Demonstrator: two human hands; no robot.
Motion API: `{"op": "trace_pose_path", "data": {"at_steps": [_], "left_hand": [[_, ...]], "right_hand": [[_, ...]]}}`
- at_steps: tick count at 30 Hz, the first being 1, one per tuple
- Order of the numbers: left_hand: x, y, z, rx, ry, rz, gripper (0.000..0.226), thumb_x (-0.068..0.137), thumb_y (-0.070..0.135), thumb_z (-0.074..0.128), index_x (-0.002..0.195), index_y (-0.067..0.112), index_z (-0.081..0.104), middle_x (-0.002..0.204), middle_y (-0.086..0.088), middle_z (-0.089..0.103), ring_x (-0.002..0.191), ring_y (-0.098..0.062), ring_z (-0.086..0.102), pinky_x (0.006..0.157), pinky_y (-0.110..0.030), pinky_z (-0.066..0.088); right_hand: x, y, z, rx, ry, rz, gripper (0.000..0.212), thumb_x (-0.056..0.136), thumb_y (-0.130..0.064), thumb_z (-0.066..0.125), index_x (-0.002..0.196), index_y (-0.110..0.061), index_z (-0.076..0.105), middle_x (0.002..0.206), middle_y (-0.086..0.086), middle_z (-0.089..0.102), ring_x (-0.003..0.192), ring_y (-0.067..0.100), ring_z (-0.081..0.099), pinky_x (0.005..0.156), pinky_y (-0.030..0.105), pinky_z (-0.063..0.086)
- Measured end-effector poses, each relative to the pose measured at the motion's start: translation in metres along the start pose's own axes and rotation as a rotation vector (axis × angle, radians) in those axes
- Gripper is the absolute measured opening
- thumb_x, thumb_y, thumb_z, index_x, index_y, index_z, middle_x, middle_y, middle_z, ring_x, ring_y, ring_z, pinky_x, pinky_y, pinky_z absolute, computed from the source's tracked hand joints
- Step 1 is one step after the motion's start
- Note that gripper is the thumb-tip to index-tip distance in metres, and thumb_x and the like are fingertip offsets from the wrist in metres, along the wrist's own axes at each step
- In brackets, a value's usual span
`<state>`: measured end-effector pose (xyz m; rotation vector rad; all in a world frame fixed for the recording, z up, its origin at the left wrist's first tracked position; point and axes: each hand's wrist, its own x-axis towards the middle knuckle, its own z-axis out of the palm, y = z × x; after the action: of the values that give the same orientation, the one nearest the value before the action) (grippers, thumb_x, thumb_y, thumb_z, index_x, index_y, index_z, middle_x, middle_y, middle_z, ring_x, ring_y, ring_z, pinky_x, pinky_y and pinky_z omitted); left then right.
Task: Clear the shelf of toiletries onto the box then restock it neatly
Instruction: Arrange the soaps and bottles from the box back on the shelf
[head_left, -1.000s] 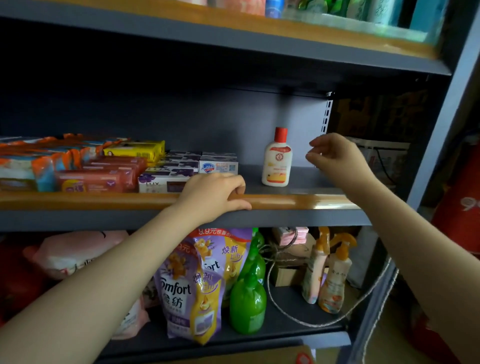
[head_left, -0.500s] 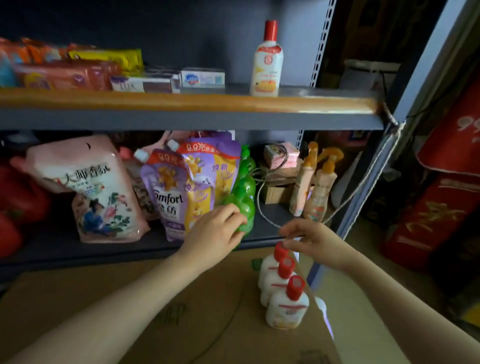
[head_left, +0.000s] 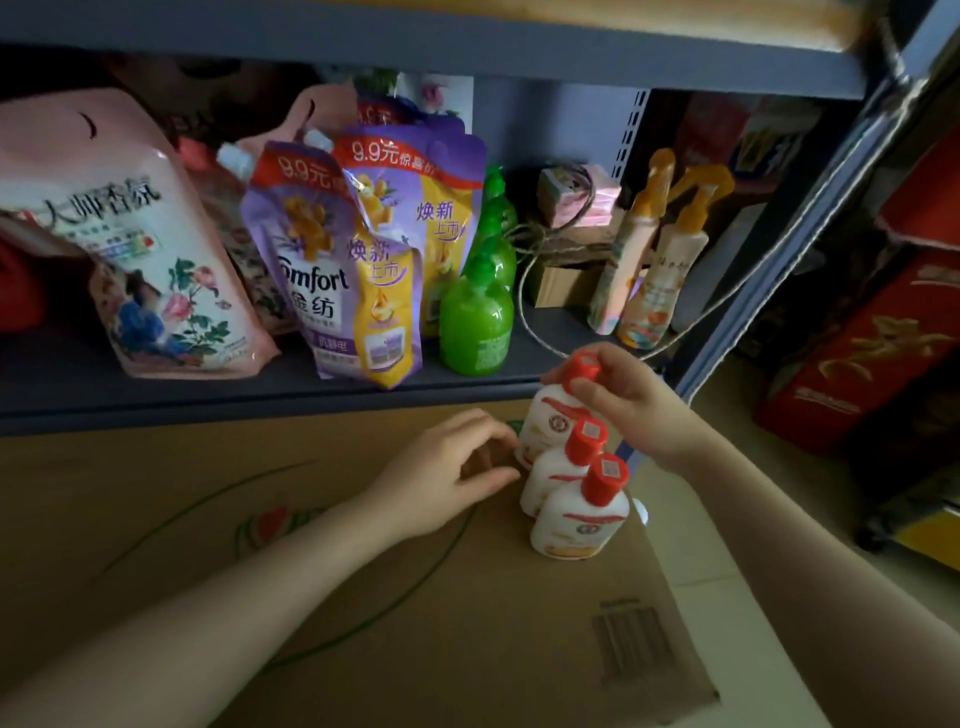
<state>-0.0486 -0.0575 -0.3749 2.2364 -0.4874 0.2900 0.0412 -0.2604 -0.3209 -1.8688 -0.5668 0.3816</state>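
Three white lotion bottles with red caps stand in a tight row on the brown cardboard box. My right hand grips the red cap of the farthest bottle, which stands upright on the box. The middle bottle and the nearest bottle stand free. My left hand lies on the box with loosely curled fingers, its fingertips at the lower left side of the farthest bottle. Only the front edge of the upper shelf shows along the top.
The lower shelf behind the box holds a pink pouch, purple Comfort pouches, green bottles and two spray bottles. A string loops there. Red boxes stand beyond the shelf post.
My view dropped from the upper shelf to the box. Both hands came down; my right hand took hold of the farthest bottle's cap and my left hand reached its base.
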Motion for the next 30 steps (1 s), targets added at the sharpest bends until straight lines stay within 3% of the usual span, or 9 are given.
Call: {"op": "trace_pose_path", "data": {"at_steps": [5, 9, 12, 16, 17, 21, 25, 27, 30], "left_hand": [[0.013, 0.001, 0.011, -0.173, -0.037, -0.030, 0.026, 0.080, 0.037, 0.063, 0.103, 0.026, 0.059, 0.098, 0.012, 0.057, 0.085, -0.001, 0.055, 0.074, -0.017, 0.045], [0.022, 0.005, 0.020, -0.240, -0.047, -0.023, 0.032, 0.077, 0.034, 0.069, 0.101, 0.043, 0.052, 0.096, 0.020, 0.059, 0.085, 0.003, 0.055, 0.075, -0.016, 0.045], [0.025, 0.002, 0.023, -0.269, -0.092, -0.048, 0.034, 0.079, 0.028, 0.071, 0.106, 0.037, 0.053, 0.099, 0.018, 0.061, 0.090, 0.005, 0.057, 0.080, -0.014, 0.044], [0.026, -0.005, 0.030, -0.392, -0.160, -0.178, 0.039, 0.078, 0.017, 0.073, 0.108, 0.032, 0.054, 0.108, 0.012, 0.064, 0.104, -0.002, 0.059, 0.091, -0.024, 0.047], [0.026, -0.004, 0.033, -0.426, -0.188, -0.212, 0.040, 0.078, 0.017, 0.074, 0.109, 0.034, 0.054, 0.108, 0.013, 0.064, 0.104, -0.002, 0.059, 0.091, -0.025, 0.047], [0.027, -0.005, 0.030, -0.383, -0.260, -0.273, 0.050, 0.076, 0.027, 0.075, 0.121, 0.027, 0.056, 0.115, 0.010, 0.065, 0.106, -0.003, 0.059, 0.095, -0.034, 0.048], [0.013, -0.015, 0.005, -0.274, -0.159, -0.257, 0.043, 0.076, 0.032, 0.075, 0.114, 0.035, 0.054, 0.114, 0.012, 0.064, 0.105, -0.004, 0.059, 0.095, -0.036, 0.048], [0.006, -0.017, -0.014, -0.227, -0.071, -0.228, 0.043, 0.075, 0.030, 0.075, 0.108, 0.043, 0.050, 0.106, 0.018, 0.064, 0.099, 0.001, 0.060, 0.090, -0.029, 0.049], [0.003, -0.010, -0.044, -0.192, 0.064, -0.157, 0.042, 0.068, 0.040, 0.075, 0.105, 0.037, 0.054, 0.096, 0.022, 0.064, 0.091, 0.006, 0.060, 0.075, -0.013, 0.049]], "right_hand": [[0.004, 0.009, -0.001, -0.007, 0.212, -0.002, 0.019, 0.097, -0.010, 0.043, 0.115, -0.005, 0.046, 0.097, -0.007, 0.061, 0.087, 0.000, 0.062, 0.069, 0.010, 0.051], [0.011, 0.015, -0.003, -0.025, 0.207, -0.013, 0.020, 0.095, -0.012, 0.048, 0.115, -0.013, 0.045, 0.101, -0.007, 0.061, 0.087, 0.001, 0.061, 0.069, 0.012, 0.052], [0.020, 0.019, -0.002, -0.040, 0.187, -0.009, 0.032, 0.087, -0.013, 0.062, 0.114, -0.015, 0.043, 0.104, -0.002, 0.061, 0.088, 0.004, 0.060, 0.073, 0.018, 0.053], [0.027, 0.022, 0.002, -0.164, 0.221, 0.000, 0.034, 0.086, -0.024, 0.064, 0.113, -0.011, 0.048, 0.109, 0.012, 0.060, 0.101, 0.026, 0.060, 0.089, 0.042, 0.051], [0.026, 0.023, 0.003, -0.201, 0.229, 0.007, 0.036, 0.086, -0.027, 0.064, 0.114, -0.011, 0.049, 0.106, 0.009, 0.061, 0.099, 0.025, 0.060, 0.088, 0.041, 0.051], [0.018, 0.022, 0.009, -0.345, 0.173, 0.083, 0.048, 0.084, -0.022, 0.066, 0.125, -0.015, 0.043, 0.098, -0.011, 0.055, 0.087, -0.001, 0.052, 0.067, 0.012, 0.039], [0.010, 0.026, 0.012, -0.163, 0.217, 0.189, 0.050, 0.081, -0.013, 0.069, 0.124, -0.019, 0.045, 0.107, -0.005, 0.060, 0.095, 0.006, 0.059, 0.066, 0.017, 0.046], [0.005, 0.026, 0.015, -0.113, 0.259, 0.205, 0.048, 0.080, -0.009, 0.069, 0.119, -0.021, 0.046, 0.108, -0.005, 0.061, 0.102, 0.012, 0.061, 0.075, 0.025, 0.052], [-0.004, 0.011, 0.017, -0.122, 0.337, 0.153, 0.048, 0.080, -0.005, 0.068, 0.117, -0.026, 0.047, 0.108, -0.006, 0.062, 0.103, 0.011, 0.060, 0.087, 0.036, 0.052]]}}
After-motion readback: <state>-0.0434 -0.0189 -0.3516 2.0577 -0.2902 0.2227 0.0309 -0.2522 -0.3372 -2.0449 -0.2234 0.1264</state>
